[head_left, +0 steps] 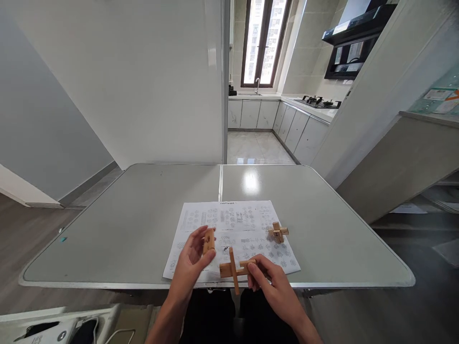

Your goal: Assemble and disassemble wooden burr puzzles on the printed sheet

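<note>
My left hand (194, 253) is closed on a short notched wooden puzzle piece (208, 241), held upright between thumb and fingers above the paper. In my right hand (269, 276) is a partly joined wooden burr puzzle (232, 270), its pieces crossing each other, with one long stick standing across the others. The two hands are apart, and the pieces they hold do not touch. Under them lies a printed instruction sheet (236, 219) with rows of small diagrams. A second wooden burr puzzle (278, 232), joined into a cross shape, sits on the sheet's right side.
The grey folding table (143, 210) has a metal rim and a centre seam. Small bits, one a teal scrap (63, 239), lie near its left edge. A white container (103, 315) with items stands below at lower left. Beyond the table is a kitchen doorway.
</note>
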Available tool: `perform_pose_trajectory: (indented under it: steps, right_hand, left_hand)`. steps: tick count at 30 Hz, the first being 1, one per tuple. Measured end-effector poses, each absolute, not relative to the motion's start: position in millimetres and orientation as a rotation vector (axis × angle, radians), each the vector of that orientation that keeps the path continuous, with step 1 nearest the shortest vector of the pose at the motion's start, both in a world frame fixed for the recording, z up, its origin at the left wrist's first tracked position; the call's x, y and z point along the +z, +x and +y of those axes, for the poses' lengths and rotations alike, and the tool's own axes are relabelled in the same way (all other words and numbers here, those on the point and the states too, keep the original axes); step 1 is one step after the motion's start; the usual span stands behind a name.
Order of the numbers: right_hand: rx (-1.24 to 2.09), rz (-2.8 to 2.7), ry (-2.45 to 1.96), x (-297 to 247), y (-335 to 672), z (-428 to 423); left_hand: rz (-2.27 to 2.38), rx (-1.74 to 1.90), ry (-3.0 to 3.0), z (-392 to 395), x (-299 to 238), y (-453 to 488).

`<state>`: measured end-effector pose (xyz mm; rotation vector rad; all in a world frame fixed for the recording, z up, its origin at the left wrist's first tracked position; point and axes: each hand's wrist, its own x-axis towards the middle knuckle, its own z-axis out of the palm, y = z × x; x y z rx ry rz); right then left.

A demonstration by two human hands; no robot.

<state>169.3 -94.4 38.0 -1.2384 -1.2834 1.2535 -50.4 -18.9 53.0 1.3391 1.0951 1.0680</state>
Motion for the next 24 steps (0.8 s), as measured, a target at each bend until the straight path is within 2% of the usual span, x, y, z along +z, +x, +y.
perform_pose_trajectory:
  steps: [5, 8, 19, 24]
  right_hand:
    - [1.259, -1.133, -1.258, 27.1, 174.4, -92.7]
    - [1.262, -1.108, -1.258, 23.7, 175.0, -92.8]
    - [1.283, -1.076, -1.254, 25.1, 174.5, -91.3]
    - [1.286, -1.072, -1.252, 32.7, 172.1, -92.7]
  left_hand:
    - [1.706, 1.018, 1.547, 16.1, 33.2, -83.5]
    - [1.877, 0.912, 1.751, 34.4, 16.4, -104.2]
    - [1.898, 0.602, 2.105, 54.4, -4.4, -123.3]
    - [1.511, 0.728, 2.26, 24.6, 28.8, -101.7]
